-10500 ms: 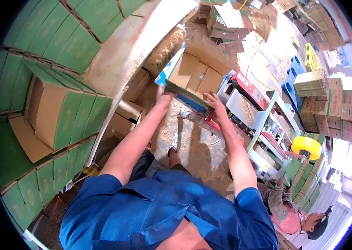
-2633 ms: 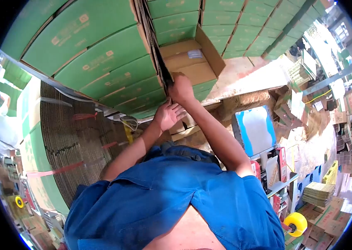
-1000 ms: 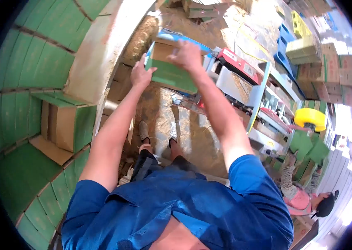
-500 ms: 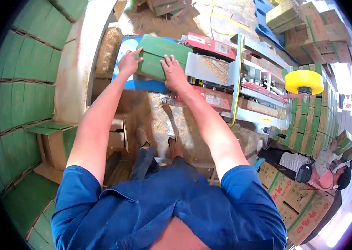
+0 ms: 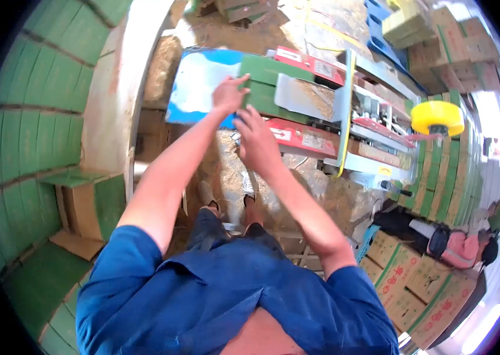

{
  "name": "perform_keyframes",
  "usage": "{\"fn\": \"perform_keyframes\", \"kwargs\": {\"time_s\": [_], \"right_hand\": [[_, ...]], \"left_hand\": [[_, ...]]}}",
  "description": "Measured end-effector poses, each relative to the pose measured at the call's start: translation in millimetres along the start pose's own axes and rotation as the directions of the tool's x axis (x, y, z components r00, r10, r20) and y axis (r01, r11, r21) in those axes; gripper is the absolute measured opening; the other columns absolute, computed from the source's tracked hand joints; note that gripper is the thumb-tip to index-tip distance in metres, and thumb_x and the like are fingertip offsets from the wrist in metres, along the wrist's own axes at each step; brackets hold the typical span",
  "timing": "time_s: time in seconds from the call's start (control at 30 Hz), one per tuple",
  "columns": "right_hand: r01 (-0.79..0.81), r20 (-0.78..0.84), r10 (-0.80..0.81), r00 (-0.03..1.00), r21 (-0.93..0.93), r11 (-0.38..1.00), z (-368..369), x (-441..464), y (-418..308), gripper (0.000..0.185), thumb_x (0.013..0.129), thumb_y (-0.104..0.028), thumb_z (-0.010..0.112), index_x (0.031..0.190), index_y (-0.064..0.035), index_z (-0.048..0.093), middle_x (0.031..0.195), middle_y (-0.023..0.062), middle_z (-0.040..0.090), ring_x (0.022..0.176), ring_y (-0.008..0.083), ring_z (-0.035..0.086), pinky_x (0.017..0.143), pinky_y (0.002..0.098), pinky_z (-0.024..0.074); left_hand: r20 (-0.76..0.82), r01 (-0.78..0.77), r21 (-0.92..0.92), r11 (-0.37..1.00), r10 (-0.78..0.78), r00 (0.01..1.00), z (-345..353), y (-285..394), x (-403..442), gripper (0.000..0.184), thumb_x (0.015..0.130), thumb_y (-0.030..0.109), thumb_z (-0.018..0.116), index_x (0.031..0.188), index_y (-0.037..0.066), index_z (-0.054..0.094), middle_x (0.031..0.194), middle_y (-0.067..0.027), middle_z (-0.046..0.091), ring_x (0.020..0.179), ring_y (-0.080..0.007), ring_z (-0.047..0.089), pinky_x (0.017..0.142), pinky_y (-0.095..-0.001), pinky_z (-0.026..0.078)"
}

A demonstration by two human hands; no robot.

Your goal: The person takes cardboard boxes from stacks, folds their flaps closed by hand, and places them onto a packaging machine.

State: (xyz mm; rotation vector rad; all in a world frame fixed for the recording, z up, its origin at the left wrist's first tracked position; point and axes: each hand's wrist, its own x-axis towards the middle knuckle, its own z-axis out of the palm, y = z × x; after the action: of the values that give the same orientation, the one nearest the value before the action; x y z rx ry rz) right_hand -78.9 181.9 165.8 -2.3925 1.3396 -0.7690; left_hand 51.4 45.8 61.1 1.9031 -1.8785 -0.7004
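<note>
A closed green box lies between the red side rails of a machine, partly beneath its pale metal plate. My left hand is at the box's left end, fingers apart and fingertips at its edge. My right hand is just below the box's near left corner, with its fingers spread and nothing held in it. To the left of the box, the blue and white board lies bare.
Green cartons are stacked at the left, one of them open. A yellow wheel is on the machine's right end. Printed cartons and a person in pink are at lower right.
The green box was open 1.0 s ago, then its top was closed. Since then it has slid right off the blue board under the metal plate, and my left hand has moved right with it.
</note>
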Motion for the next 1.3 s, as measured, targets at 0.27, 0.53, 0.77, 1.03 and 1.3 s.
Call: {"fn": "perform_keyframes", "kwargs": {"time_s": [0.27,0.53,0.77,1.03,1.3], "right_hand": [[-0.51,0.695,0.204,0.69,0.266,0.818,20,-119,-76,0.033,0.084,-0.011,0.067,0.115,-0.0028,0.072,0.104,0.0212,0.072,0.095,0.0361,0.07,0.089,0.0405,0.0535],[-0.234,0.765,-0.091,0.637,0.305,0.923,31,-25,-134,0.035,0.084,-0.009,0.072,0.118,-0.0016,0.07,0.107,0.0184,0.073,0.099,0.0285,0.072,0.09,0.0371,0.0543],[0.296,0.457,-0.69,0.561,0.668,0.683,85,73,-322,0.064,0.08,-0.018,0.08,0.136,0.0004,0.056,0.131,0.0226,0.062,0.122,0.0372,0.059,0.104,0.0421,0.0469],[0.301,0.46,-0.805,0.376,0.76,0.575,177,57,-386,0.075,0.08,-0.027,0.082,0.14,0.0028,0.05,0.133,0.0262,0.059,0.126,0.0395,0.056,0.104,0.0427,0.0455],[-0.074,0.48,-0.803,0.353,0.87,0.487,197,65,-370,0.066,0.085,-0.021,0.077,0.139,0.004,0.05,0.126,0.0262,0.063,0.112,0.0396,0.064,0.096,0.0415,0.051]], "left_hand": [[0.086,-0.054,-0.614,0.787,0.134,0.987,19,-16,-77,0.069,0.081,0.018,0.072,0.146,0.012,0.049,0.126,-0.0188,0.066,0.116,-0.0321,0.063,0.102,-0.0414,0.048],[0.467,0.412,-0.884,-0.221,-0.417,0.78,-84,-176,-335,0.063,0.096,0.018,0.065,0.153,0.011,0.04,0.12,-0.0087,0.068,0.097,-0.0179,0.066,0.083,-0.0322,0.054],[0.166,-0.183,-0.915,-0.36,-0.748,0.642,-134,-201,-429,0.051,0.104,0.022,0.047,0.15,0.006,0.035,0.139,-0.0136,0.053,0.124,-0.0267,0.055,0.106,-0.0453,0.046],[0.015,-0.518,-0.719,-0.464,-0.755,0.656,-142,-197,-446,0.052,0.094,0.036,0.06,0.138,0.01,0.049,0.145,-0.0094,0.049,0.136,-0.0288,0.044,0.115,-0.0512,0.032],[0.098,-0.524,-0.633,-0.569,-0.731,0.676,-154,-196,-450,0.053,0.097,0.042,0.059,0.138,0.009,0.051,0.144,-0.0096,0.051,0.135,-0.0318,0.046,0.116,-0.053,0.033]]}}
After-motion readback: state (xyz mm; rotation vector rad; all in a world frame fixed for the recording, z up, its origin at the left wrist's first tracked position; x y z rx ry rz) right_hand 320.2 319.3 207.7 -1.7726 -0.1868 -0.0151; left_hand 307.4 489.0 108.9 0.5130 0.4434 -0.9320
